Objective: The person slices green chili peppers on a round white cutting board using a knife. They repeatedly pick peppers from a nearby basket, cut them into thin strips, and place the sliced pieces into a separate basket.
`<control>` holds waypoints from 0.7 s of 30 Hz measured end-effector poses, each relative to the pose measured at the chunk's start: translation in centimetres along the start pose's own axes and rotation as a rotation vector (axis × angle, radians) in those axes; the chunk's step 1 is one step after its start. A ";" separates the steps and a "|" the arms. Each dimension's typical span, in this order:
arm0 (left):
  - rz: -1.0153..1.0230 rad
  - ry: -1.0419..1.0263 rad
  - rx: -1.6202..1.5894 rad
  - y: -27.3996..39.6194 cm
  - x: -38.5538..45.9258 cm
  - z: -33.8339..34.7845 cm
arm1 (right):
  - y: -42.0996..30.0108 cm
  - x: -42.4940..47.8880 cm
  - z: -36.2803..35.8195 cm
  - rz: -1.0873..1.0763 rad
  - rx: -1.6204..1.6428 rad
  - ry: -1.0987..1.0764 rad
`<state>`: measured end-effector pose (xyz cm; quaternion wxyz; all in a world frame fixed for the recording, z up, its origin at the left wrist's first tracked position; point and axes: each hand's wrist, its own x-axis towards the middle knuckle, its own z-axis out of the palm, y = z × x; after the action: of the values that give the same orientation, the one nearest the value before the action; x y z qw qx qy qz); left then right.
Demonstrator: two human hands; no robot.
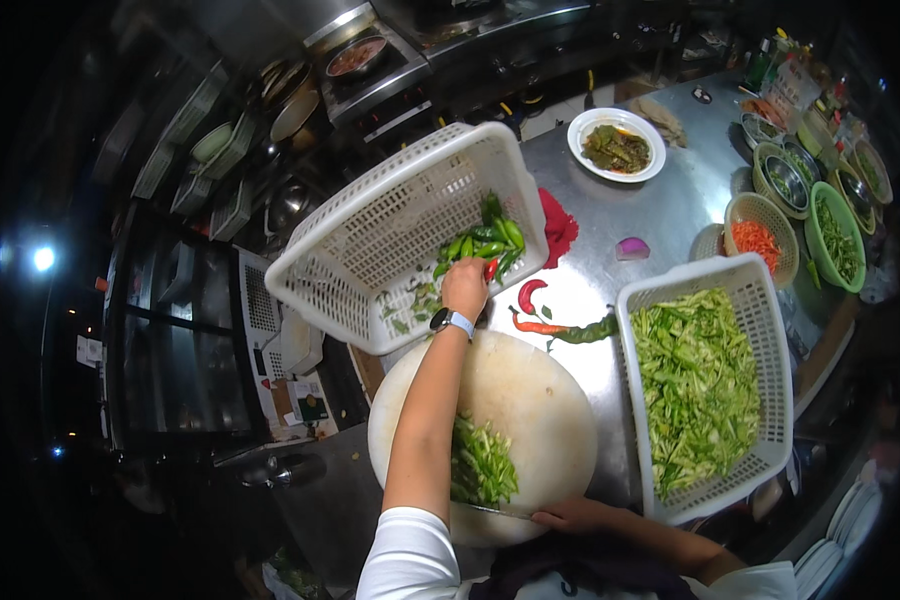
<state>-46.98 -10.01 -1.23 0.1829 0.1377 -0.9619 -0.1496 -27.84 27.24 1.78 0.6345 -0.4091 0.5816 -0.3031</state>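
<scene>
My left hand, with a watch on its wrist, reaches into a white perforated plastic basket. Its fingers are among green chili peppers, beside a red chili; the fingertips are hidden, so a grip cannot be made out. My right hand holds a knife low over the near part of a round chopping block. Beside the blade lies a pile of sliced green pepper, partly covered by my left forearm.
At right stands a second white basket full of sliced green pepper. Red and green chilies and a piece of purple onion lie on the steel table. Farther off are a plate of food and several vegetable bowls.
</scene>
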 end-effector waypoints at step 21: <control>-0.312 -0.130 -0.644 0.4 -6.3 -6.1 | -1.5 2.8 3.0 -0.021 -0.212 -0.077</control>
<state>-39.05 -9.06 2.34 0.1306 0.2083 -0.8424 -0.4795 -24.30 24.57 1.72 0.6064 -0.4912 0.5813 -0.2304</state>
